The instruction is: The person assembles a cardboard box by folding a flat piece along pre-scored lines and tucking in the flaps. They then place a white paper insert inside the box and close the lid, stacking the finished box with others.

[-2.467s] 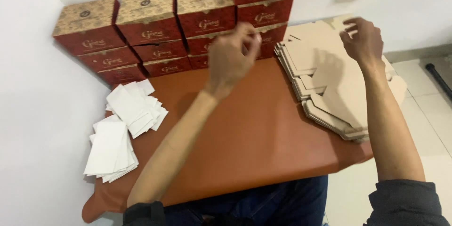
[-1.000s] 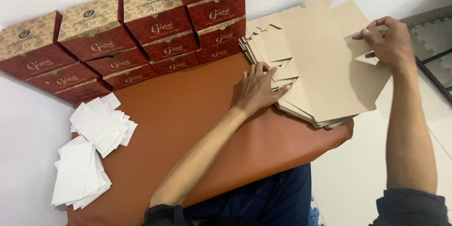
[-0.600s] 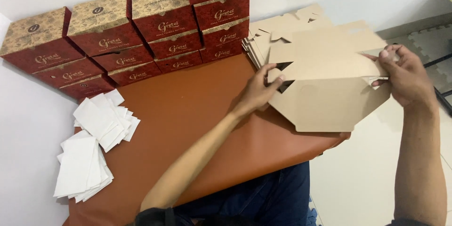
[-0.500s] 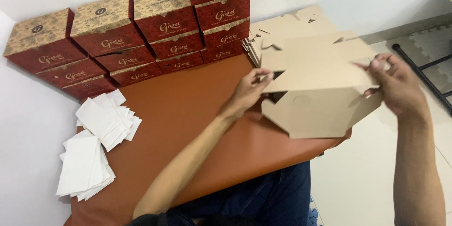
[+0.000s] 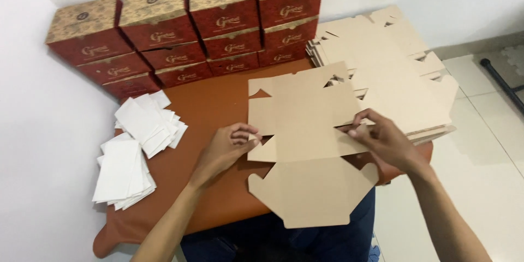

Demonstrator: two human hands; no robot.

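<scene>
Holding the flat cardboard blank (image 5: 305,147) over the brown table (image 5: 213,109), my left hand (image 5: 226,150) pinches its left edge, my right hand (image 5: 382,142) its right flap; light, stiff, floppy at creases, best held by edges.

A single head-worn camera looks steeply down and forward from above the seated person's lap. It faces the table (image 5: 218,103) and the wall behind, at arm's length. Both forearms enter from the bottom edge. The floor (image 5: 480,147) shows at the right.
</scene>
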